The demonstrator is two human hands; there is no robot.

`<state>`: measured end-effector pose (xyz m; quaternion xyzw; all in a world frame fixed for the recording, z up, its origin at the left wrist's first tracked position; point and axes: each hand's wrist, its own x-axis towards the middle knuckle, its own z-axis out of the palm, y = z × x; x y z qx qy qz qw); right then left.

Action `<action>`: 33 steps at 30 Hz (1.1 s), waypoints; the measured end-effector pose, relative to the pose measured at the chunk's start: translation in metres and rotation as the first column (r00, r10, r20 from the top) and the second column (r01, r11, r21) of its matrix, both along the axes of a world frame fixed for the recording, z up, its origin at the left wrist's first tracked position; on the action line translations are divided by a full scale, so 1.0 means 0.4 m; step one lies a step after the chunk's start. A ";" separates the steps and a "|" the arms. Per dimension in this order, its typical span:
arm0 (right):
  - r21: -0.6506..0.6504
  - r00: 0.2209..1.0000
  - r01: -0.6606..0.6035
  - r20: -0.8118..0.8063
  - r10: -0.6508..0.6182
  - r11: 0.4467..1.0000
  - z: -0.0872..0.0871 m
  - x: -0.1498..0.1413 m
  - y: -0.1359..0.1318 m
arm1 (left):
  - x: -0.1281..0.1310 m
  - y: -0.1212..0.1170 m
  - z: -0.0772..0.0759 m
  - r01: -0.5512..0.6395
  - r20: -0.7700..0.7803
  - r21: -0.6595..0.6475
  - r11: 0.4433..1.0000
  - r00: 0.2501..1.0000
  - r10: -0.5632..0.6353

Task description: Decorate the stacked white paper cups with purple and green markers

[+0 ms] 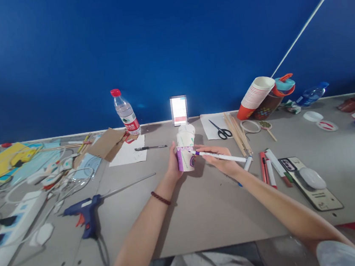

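My left hand (174, 164) is wrapped round the left side of a white paper cup (186, 159), which has purple and green markings. The cup stands nearly upright above the middle of the table, and another pale cup rim shows at its top. Between the fingers of my right hand (217, 156) is a white marker (228, 157) with a purple tip. That tip points left and is at the cup's right side; I cannot tell whether it touches. A blue-ended marker (248, 165) lies just under my right hand.
A blue hot glue gun (89, 213) and a power strip (18, 232) with cables lie left. Behind stand a water bottle (126, 113) and a lit, blurred screen (179, 110). Right are scissors (223, 133), wooden sticks (237, 134), stacked cups (253, 98), red markers (267, 169) and a phone (311, 184).
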<state>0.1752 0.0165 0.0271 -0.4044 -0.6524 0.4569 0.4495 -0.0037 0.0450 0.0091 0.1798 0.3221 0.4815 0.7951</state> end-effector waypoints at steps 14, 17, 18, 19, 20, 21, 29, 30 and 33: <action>-0.003 0.994 0.094 0.058 -0.094 0.996 0.012 -0.002 -0.008 | 0.004 -0.001 -0.018 0.032 -0.047 0.067 0.997 0.998 -0.029; 0.006 0.993 0.099 0.066 -0.099 0.995 0.013 -0.003 -0.009 | 0.005 -0.002 -0.015 0.022 -0.062 0.064 0.998 0.998 -0.018; 0.012 0.992 0.100 0.071 -0.101 0.995 0.013 -0.003 -0.009 | 0.005 -0.002 -0.013 0.021 -0.069 0.059 0.998 0.997 -0.017; 0.015 0.992 0.103 0.074 -0.103 0.995 0.014 -0.004 -0.009 | 0.006 -0.003 -0.012 0.022 -0.076 0.055 0.998 0.997 -0.017; 0.015 0.992 0.105 0.075 -0.105 0.994 0.015 -0.004 -0.009 | 0.006 -0.003 -0.010 0.020 -0.081 0.052 0.998 0.997 -0.016; 0.013 0.991 0.106 0.076 -0.106 0.994 0.015 -0.005 -0.009 | 0.006 -0.003 -0.008 0.019 -0.084 0.050 0.999 0.996 -0.015; 0.014 0.997 0.044 0.057 -0.044 0.999 0.008 0.000 -0.005 | 0.007 -0.007 0.001 0.023 -0.075 0.053 0.998 0.997 -0.019; 0.007 0.997 0.041 0.060 -0.041 0.999 0.009 0.000 -0.005 | 0.007 -0.007 0.001 0.019 -0.073 0.057 0.998 0.997 -0.015; -0.007 0.997 0.038 0.071 -0.038 0.999 0.013 -0.002 -0.006 | 0.008 -0.006 -0.002 -0.006 -0.059 0.066 0.998 0.998 0.010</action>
